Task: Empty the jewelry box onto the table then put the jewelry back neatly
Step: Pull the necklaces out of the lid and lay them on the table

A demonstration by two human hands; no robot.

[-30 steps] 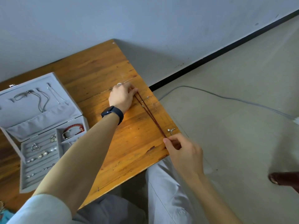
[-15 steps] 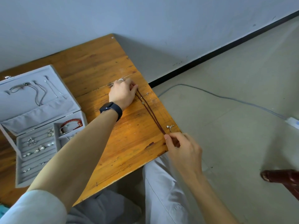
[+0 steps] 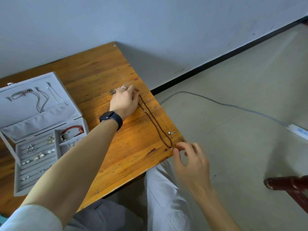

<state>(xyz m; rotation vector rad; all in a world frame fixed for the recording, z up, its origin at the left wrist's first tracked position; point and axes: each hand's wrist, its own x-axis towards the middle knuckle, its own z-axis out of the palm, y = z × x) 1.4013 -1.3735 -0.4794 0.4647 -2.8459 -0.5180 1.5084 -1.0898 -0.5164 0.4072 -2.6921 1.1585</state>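
Observation:
A dark red cord necklace (image 3: pixel 154 121) lies stretched in a long narrow loop along the right edge of the wooden table (image 3: pixel 103 75). My left hand (image 3: pixel 124 102), with a ring and a dark watch, curls its fingers over the necklace's far end. My right hand (image 3: pixel 190 157) hovers at the table's near corner, fingers spread and blurred, just right of the small pendant (image 3: pixel 171 148) at the near end. The open grey jewelry box (image 3: pixel 18 180) stands at the left, with chains in its lid, small silver pieces in its slots and a red bracelet (image 3: pixel 73 130).
A small silver charm (image 3: pixel 171 133) lies by the necklace, and another tiny silver piece (image 3: pixel 150 100) sits near the table's right edge. On the floor run a grey cable (image 3: pixel 216 101) and a white power strip (image 3: pixel 298 131). A dark wooden furniture leg (image 3: pixel 286 184) stands at right.
My right hand, which pinched the necklace's near end, has loosened and spread its fingers beside it. My left hand stays on the far end.

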